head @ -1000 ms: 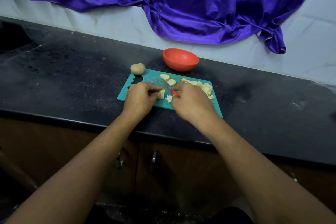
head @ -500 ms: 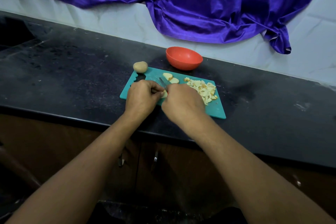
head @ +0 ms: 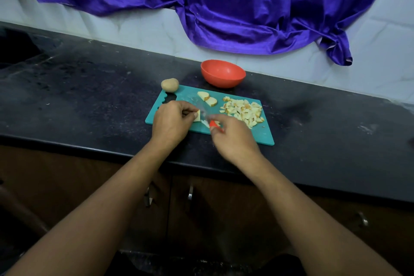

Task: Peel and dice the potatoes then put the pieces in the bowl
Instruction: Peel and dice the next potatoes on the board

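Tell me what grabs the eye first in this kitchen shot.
A shiny purple cloth hangs across the wall at the top. On the dark counter below, a teal cutting board carries a heap of diced potato, with a red bowl just behind. The left hand pinches a potato piece on the board while the right hand grips a red-handled knife.

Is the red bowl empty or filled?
Empty, as far as visible: red bowl shows bare inside; diced pieces lie on the cutting board.
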Demonstrator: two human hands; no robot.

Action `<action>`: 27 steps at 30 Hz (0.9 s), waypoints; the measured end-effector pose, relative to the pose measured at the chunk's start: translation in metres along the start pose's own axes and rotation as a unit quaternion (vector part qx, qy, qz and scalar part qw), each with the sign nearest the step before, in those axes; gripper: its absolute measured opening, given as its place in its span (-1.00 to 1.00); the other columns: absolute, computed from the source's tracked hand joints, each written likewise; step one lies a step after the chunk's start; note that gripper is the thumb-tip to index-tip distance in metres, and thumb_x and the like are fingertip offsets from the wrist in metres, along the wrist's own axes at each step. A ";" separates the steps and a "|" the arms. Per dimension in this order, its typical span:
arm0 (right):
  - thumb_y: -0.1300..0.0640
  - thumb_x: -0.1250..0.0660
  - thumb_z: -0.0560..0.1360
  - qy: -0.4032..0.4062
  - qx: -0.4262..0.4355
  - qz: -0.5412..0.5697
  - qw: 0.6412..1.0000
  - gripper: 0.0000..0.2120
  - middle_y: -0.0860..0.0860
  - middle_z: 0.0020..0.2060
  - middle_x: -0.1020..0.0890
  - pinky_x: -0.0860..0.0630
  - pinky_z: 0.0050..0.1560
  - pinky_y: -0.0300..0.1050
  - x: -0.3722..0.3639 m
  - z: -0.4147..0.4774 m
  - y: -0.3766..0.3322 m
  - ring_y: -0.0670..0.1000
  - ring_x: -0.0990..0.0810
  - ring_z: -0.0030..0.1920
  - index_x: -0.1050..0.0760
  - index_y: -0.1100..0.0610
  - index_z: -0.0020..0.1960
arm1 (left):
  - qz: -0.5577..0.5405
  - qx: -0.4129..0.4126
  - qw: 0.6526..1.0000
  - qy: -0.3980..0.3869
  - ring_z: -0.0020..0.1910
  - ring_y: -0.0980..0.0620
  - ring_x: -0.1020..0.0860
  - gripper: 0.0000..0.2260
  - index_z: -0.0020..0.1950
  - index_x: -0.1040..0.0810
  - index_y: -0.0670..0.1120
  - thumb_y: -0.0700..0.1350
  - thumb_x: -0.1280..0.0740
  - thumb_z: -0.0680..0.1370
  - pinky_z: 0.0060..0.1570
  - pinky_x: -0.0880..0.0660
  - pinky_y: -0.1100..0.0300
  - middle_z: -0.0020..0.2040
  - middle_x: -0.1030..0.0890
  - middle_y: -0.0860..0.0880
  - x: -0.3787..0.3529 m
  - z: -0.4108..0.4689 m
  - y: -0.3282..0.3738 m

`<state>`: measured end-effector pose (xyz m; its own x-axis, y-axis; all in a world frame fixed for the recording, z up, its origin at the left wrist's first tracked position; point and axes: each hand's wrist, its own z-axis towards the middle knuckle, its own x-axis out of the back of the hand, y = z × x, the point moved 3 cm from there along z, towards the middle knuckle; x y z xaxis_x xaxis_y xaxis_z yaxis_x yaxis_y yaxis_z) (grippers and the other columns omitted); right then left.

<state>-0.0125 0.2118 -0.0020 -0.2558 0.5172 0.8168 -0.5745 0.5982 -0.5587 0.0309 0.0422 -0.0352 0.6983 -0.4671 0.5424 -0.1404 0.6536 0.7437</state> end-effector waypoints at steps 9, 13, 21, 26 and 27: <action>0.11 -0.28 0.69 0.112 -0.029 0.234 0.965 -0.65 0.07 -0.37 -0.55 -0.45 -0.44 -0.17 0.007 0.005 0.051 -0.03 -0.46 -0.40 -0.49 -0.03 0.45 | -0.022 -0.023 0.998 -0.063 0.07 0.21 -0.58 -0.83 0.16 -0.72 0.08 -0.11 -0.42 0.60 0.14 -0.53 0.22 0.10 -0.69 0.16 0.001 0.002 0.007; 0.13 -0.28 0.69 0.119 -0.032 0.283 0.951 -0.67 0.02 -0.43 -0.53 -0.43 -0.44 -0.24 0.005 0.008 0.059 -0.10 -0.45 -0.45 -0.51 -0.03 0.43 | -0.032 -0.062 0.992 -0.105 0.12 0.18 -0.57 -0.81 0.15 -0.73 0.07 -0.14 -0.40 0.61 0.17 -0.50 0.21 0.12 -0.67 0.14 0.001 0.007 0.007; 0.13 -0.30 0.68 0.117 -0.026 0.305 0.945 -0.67 -0.06 -0.50 -0.52 -0.41 -0.44 -0.25 0.004 0.010 0.062 -0.14 -0.45 -0.47 -0.51 -0.02 0.43 | -0.015 -0.135 0.960 -0.246 0.09 0.20 -0.58 -0.75 0.07 -0.72 0.19 -0.18 -0.40 0.62 0.16 -0.53 0.16 0.07 -0.65 0.17 -0.015 0.023 0.025; 0.11 -0.29 0.68 0.114 -0.026 0.309 0.944 -0.66 -0.07 -0.47 -0.54 -0.40 -0.44 -0.27 0.004 0.009 0.061 -0.16 -0.46 -0.47 -0.50 -0.03 0.44 | -0.019 -0.148 0.961 -0.234 0.10 0.13 -0.59 -0.83 0.14 -0.72 0.11 -0.10 -0.43 0.61 0.18 -0.55 0.02 0.12 -0.65 0.12 -0.019 0.030 0.022; 0.11 -0.29 0.68 0.114 -0.025 0.309 0.944 -0.66 -0.08 -0.46 -0.54 -0.40 -0.43 -0.28 0.004 0.010 0.061 -0.17 -0.46 -0.47 -0.50 -0.03 0.45 | -0.019 -0.148 0.959 -0.239 0.12 0.12 -0.59 -0.82 0.18 -0.71 0.12 -0.05 -0.44 0.60 0.18 -0.55 0.01 0.14 -0.65 0.13 -0.020 0.030 0.020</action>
<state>-0.0562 0.2446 -0.0318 -0.3523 0.8917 0.2843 -0.3315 0.1652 -0.9289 -0.0064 0.0471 -0.0191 0.2868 -0.6670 0.6876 0.1343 0.7387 0.6605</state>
